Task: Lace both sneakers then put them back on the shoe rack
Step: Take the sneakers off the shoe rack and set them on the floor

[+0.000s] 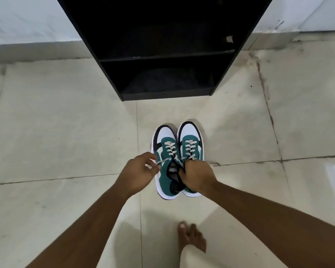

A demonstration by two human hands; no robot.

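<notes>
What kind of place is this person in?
Probably a home, perhaps an entryway. A black shoe rack stands against a white wall on a pale tiled floor, and the person is barefoot, handling a pair of sneakers in front of the rack.

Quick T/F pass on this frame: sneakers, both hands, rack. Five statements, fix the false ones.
1. Both sneakers stand side by side on the tiled floor. True.
2. The sneakers already sit on a shelf of the shoe rack. False: they are on the floor in front of it.
3. The left hand pinches a white lace end. True.
4. The right hand rests flat on the floor, away from the shoes. False: it is closed at the collars of the sneakers.
5. The toes of the sneakers point toward the rack. True.
</notes>
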